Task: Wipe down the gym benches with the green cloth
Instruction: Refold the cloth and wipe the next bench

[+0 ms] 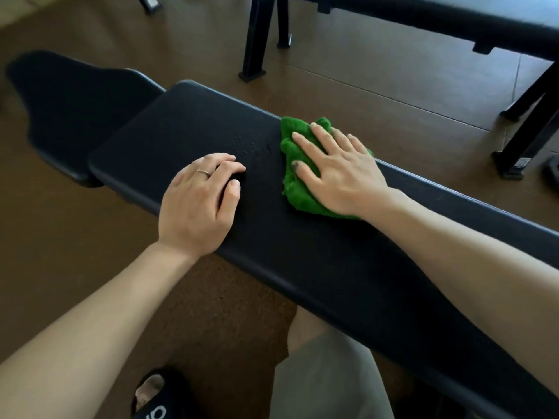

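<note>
Right now I'm mid-wipe: my right hand presses the green cloth flat, fingers spread, on the bench pad, my left hand rests loosely curled at nine o'clock, so next I judge a sweep toward those droplets at ten o'clock

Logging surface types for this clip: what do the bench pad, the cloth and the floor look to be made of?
Bench pad: likely vinyl or faux-leather upholstery, matte black, going by its fine pebbled grain and rounded edges. Green cloth, under the right hand: fuzzy, crumpled pile, probably microfibre or terry. Floor: brown, speckled, laid in seamed tiles, possibly rubber or cork; the look leaves it open.
</note>
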